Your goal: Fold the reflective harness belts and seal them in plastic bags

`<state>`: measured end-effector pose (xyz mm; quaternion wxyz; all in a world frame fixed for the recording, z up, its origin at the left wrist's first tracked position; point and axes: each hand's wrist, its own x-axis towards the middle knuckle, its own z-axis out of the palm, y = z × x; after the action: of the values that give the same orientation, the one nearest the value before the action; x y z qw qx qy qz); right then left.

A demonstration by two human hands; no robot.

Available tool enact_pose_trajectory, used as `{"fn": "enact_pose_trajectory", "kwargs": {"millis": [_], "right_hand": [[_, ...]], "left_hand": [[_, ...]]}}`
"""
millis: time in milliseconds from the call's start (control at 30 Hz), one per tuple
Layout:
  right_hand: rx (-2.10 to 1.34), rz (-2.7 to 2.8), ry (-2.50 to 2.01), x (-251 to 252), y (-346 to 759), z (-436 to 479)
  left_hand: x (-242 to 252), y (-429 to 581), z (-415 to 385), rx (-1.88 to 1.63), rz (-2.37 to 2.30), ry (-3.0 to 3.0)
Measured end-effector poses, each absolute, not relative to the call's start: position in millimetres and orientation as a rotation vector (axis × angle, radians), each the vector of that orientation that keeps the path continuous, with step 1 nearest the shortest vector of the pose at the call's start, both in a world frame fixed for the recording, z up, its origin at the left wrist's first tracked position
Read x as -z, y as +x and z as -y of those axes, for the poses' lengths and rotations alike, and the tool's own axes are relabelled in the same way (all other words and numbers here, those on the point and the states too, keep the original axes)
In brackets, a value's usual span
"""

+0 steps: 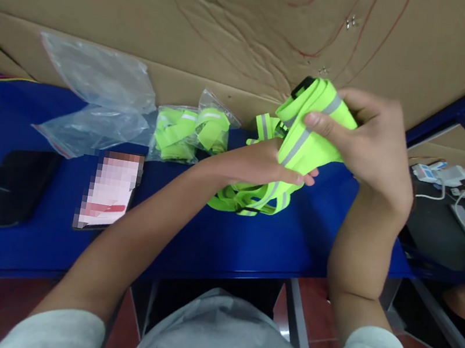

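Observation:
Both hands hold a neon yellow reflective strap vest point(309, 133) with grey stripes and a black buckle, folded into a bundle above the blue shelf point(222, 237). My right hand point(370, 143) grips the bundle's upper part, thumb across a grey stripe. My left hand point(260, 164) clasps its lower part from the left, fingers closed around the fabric. Loose loops of the vest hang down onto the shelf below the hands.
A clear bag holding another folded neon vest point(190, 132) lies left of the hands, with empty clear bags point(95, 93) further left. A dark phone point(9, 189) and a second phone point(109, 190) rest on the shelf. Cardboard point(239, 22) backs it. Cables and clutter point(456, 180) sit right.

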<state>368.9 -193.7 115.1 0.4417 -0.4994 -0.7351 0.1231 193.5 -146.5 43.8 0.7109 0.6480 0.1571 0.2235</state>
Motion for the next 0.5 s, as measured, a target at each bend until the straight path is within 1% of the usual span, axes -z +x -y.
{"fn": "enact_pose_trajectory", "kwargs": {"millis": [67,167,300,367,500], "right_hand": [[-0.434,1.709,-1.243,-114.6,371.2,193.0],[-0.686,1.594,-1.188,-111.6,373.8,190.6],[-0.954,1.678,-1.188,-104.8,376.3,181.9],[-0.867,1.743,-1.213,-101.6,375.6,177.2],[-0.420,1.850,-1.216,-102.6,368.2,180.2]], "left_hand": [[-48.1,188.3,144.1,-0.407,-0.361,1.510],[-59.4,178.2,144.0,-0.300,-0.217,1.545],[-70.8,168.4,148.1,-0.180,-0.038,1.623],[-71.0,166.8,148.5,-0.212,-0.037,1.591],[-66.3,167.5,144.3,-0.295,-0.091,1.510]]}}
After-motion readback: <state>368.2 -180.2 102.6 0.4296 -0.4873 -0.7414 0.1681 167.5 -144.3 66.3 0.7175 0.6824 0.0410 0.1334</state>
